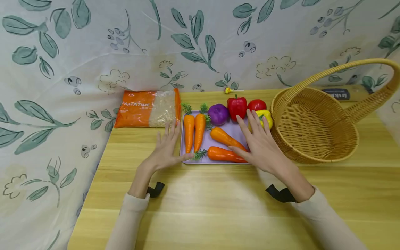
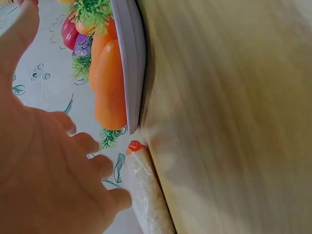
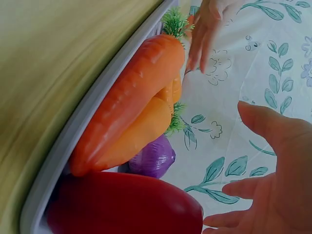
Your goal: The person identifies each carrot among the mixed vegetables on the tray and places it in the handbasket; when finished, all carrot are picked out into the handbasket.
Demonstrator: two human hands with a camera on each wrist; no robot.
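A lilac tray point(image 1: 208, 141) holds two upright-laid carrots point(image 1: 189, 133), two more slanting carrots point(image 1: 225, 153), a purple onion point(image 1: 218, 114), a red bell pepper point(image 1: 236, 108), a tomato point(image 1: 257, 105) and a yellow pepper point(image 1: 264, 118). My left hand point(image 1: 165, 149) spreads its fingers at the tray's left side, thumb reaching past the near left corner. Over the tray's right part hovers my right hand point(image 1: 260, 147), fingers splayed, overlapping the yellow pepper and carrot ends. A large dark red vegetable point(image 3: 126, 202) fills the bottom of the right wrist view; the head view hides it behind this hand.
A wicker basket point(image 1: 312, 152) with a tall handle stands right of the tray. An orange pasta bag point(image 1: 137, 109) lies at the back left. Behind the basket is a brown roll point(image 1: 356, 93); a small yellow item point(image 1: 227, 90) lies at the wooden table's back edge.
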